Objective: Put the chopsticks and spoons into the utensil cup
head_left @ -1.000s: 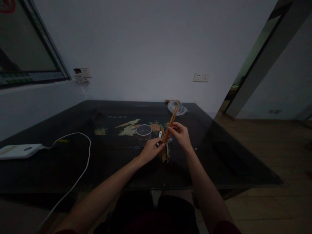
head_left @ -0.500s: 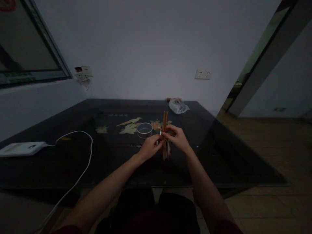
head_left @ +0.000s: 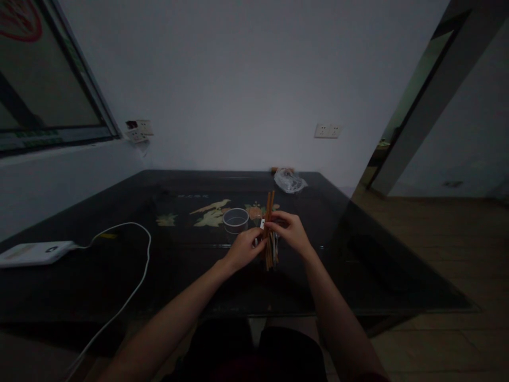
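Note:
Brown wooden chopsticks (head_left: 269, 202) stand nearly upright in a bundle between my two hands, in front of my body. My left hand (head_left: 245, 247) is closed round the bundle's left side, thumb against the sticks. From the right, my right hand (head_left: 292, 230) pinches the chopsticks higher up with thumb and fingertips. Some thin pale or shiny pieces (head_left: 275, 246) hang among the sticks below my right hand; their kind is too dark to make out. A small white piece (head_left: 262, 223) shows beside the left thumb. Just beyond my left hand stands a round container (head_left: 236, 219) with a pale rim.
The dark glossy table (head_left: 191, 276) carries a bird-and-flower picture. A white device (head_left: 37, 253) with a white cable (head_left: 148, 254) lies at the left. A clear plastic bag (head_left: 290, 181) sits at the back, near the wall sockets (head_left: 328, 130).
The view has tilted slightly up, so the table and hands appear lower. Both hands keep their hold on the chopsticks, whose upper tips stand slightly farther apart.

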`<state>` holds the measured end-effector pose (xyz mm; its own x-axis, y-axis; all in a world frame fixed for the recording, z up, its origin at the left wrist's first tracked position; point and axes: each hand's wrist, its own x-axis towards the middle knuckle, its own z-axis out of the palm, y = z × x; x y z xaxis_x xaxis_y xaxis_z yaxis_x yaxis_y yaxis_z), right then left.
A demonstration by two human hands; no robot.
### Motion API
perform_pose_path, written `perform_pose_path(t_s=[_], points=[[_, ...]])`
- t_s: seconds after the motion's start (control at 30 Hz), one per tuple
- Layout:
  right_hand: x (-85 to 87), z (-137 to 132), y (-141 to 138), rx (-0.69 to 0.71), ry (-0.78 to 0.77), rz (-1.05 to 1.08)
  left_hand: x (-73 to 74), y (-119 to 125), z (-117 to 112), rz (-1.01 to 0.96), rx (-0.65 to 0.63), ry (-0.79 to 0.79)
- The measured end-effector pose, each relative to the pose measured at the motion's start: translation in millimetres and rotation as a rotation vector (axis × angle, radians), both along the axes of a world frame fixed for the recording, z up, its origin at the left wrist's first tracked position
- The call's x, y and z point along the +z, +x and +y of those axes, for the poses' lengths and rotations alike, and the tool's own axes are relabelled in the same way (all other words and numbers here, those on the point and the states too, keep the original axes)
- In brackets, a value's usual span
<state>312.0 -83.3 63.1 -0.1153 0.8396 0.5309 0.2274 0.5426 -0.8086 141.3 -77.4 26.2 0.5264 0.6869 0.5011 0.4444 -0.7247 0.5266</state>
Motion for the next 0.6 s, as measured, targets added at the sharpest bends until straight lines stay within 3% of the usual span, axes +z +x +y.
perform_pose_path(t_s=[0.43, 0.6], points=[[5.5, -4.1, -1.5, -0.047, 0.016, 0.002, -0.4, 2.3, -2.5, -0.018, -0.019, -0.035], [6.1, -5.2, -1.0, -0.03, 0.013, -0.013, 1.5, -0.5, -2.8, -0.004, -0.02, 0.043]])
